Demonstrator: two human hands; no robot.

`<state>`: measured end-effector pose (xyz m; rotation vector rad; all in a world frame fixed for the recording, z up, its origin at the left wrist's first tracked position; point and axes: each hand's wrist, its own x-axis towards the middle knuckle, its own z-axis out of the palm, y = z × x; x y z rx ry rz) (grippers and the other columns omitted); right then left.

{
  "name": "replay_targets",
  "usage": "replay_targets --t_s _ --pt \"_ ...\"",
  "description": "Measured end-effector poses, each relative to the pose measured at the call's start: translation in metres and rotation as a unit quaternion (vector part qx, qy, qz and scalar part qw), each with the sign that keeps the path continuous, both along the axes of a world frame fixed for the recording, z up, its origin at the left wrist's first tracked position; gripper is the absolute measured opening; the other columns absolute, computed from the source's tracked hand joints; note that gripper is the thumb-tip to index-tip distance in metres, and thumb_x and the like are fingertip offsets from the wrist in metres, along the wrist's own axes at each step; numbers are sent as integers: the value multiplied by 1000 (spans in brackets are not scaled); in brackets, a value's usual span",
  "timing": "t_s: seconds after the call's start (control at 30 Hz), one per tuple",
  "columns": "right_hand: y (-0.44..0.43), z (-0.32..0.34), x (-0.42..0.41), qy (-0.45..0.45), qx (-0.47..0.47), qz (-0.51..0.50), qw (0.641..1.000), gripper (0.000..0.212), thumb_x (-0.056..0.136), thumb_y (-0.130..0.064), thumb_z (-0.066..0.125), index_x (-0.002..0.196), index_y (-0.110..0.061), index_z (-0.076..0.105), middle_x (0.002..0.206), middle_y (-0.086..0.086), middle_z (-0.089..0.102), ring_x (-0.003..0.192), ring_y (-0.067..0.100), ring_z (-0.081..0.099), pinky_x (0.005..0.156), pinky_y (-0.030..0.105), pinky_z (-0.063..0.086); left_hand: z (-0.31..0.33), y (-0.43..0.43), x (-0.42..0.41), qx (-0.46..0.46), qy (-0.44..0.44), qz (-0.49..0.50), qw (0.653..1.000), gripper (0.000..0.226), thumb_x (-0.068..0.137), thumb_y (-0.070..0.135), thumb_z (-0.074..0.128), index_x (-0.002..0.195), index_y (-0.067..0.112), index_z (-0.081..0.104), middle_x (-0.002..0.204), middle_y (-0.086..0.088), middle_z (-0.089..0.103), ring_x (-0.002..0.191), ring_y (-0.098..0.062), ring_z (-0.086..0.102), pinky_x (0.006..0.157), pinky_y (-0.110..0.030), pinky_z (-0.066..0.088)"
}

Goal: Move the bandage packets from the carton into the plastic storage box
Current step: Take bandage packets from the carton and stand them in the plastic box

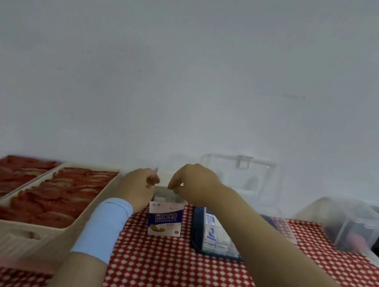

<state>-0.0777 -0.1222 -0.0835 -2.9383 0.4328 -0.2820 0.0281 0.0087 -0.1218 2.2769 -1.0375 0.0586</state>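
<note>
A small white carton (165, 219) with a blue label stands upright on the checked cloth, its top open. White bandage packets (165, 196) show inside the opening. My left hand (139, 185) is at the carton's top left edge, its curled fingers pinching a raised flap. My right hand (193, 183) hovers over the opening with fingertips pinched together on the top of a packet; the image is blurred there. Just right of the carton sits the clear plastic storage box (197, 242) with a dark blue base, its lid (242, 173) standing open. It holds several packets (213, 234).
Two cream trays (29, 231) full of red items fill the left side, close to my left forearm. A clear lidded bin (350, 225) stands at the far right. A white wall runs along the back. The red and white checked tablecloth (168, 272) covers the table.
</note>
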Motion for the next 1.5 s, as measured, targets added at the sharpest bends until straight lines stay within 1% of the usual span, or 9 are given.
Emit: replay_targets --t_s 0.17,0.43,0.6,0.73,0.9,1.0,1.27,1.4,1.5 --pt "6 -25 35 50 -49 -12 997 25 95 -24 59 113 -35 73 108 -7 71 93 15 64 77 31 55 -19 5 8 -48 6 7 999 30 102 16 44 124 23 63 125 6 63 94 0 48 58 -1 34" --pt "6 -31 68 124 -95 -57 986 15 90 -34 63 95 -23 73 83 -4 66 74 15 62 66 29 55 -33 -1 28 -53 55 -30 997 26 101 18 48 122 24 62 122 7 64 99 -5 55 79 -13 38" --pt "12 -28 74 131 -133 -60 981 29 94 -42 58 80 -17 61 73 -3 59 63 13 54 63 29 51 -27 5 33 -62 53 -2 997 28 97 17 51 123 22 63 123 7 60 95 -3 52 63 -4 32" --pt "8 -15 55 119 -50 -38 991 20 84 -44 68 89 -27 77 83 -8 71 78 12 65 70 30 57 -26 6 33 -68 68 2 995 31 95 14 49 118 26 65 122 8 62 98 -5 57 83 -16 40" --pt "1 -20 47 101 82 3 992 6 84 -31 74 88 -31 77 84 -16 72 82 7 68 80 35 61 -20 2 26 -81 57 -13 995 26 100 18 49 119 23 65 121 8 62 91 -1 52 64 2 38" --pt "-1 -24 49 87 99 27 991 19 87 -24 71 103 -31 77 89 -18 70 88 6 66 86 34 59 -18 2 23 -90 52 -21 994 25 100 17 50 117 22 67 120 9 64 93 0 53 67 9 33" --pt "-16 7 36 -159 147 39 975 14 93 -18 66 89 -30 72 83 -18 64 68 -9 54 64 11 38 -13 -3 30 -192 195 -62 960 27 76 57 59 100 44 62 99 19 72 97 -6 67 94 -42 53" --pt "-8 18 38 -182 205 74 959 18 92 -11 63 88 -26 72 81 -14 67 65 -2 56 66 16 45 -6 -3 20 -249 378 -142 880 25 95 26 61 118 16 64 106 0 76 98 -22 72 94 -44 56" --pt "-5 14 41 -191 212 65 956 15 93 -14 64 98 -24 74 88 -11 70 69 3 61 71 22 51 -8 -1 21 -269 399 -136 866 24 95 16 62 119 11 64 101 -4 77 91 -24 74 83 -39 60"
